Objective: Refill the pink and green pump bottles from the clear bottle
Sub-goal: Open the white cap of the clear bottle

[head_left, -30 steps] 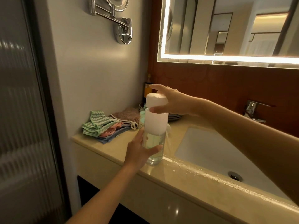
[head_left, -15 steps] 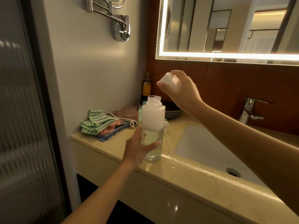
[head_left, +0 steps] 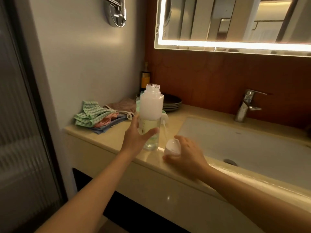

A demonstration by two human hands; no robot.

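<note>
The left hand (head_left: 136,140) wraps its fingers around the uncapped clear bottle (head_left: 151,118), standing upright on the worktop (head_left: 116,132). At its 4 o'clock, the right hand (head_left: 185,153) closes on the white cap (head_left: 172,147), low over the worktop.

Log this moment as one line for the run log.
left hand: holds clear bottle upright on counter | right hand: cap at counter | bottle: uncapped

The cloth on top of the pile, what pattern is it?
Green and white zigzag stripes on the top cloth, seen in the head view.
</note>
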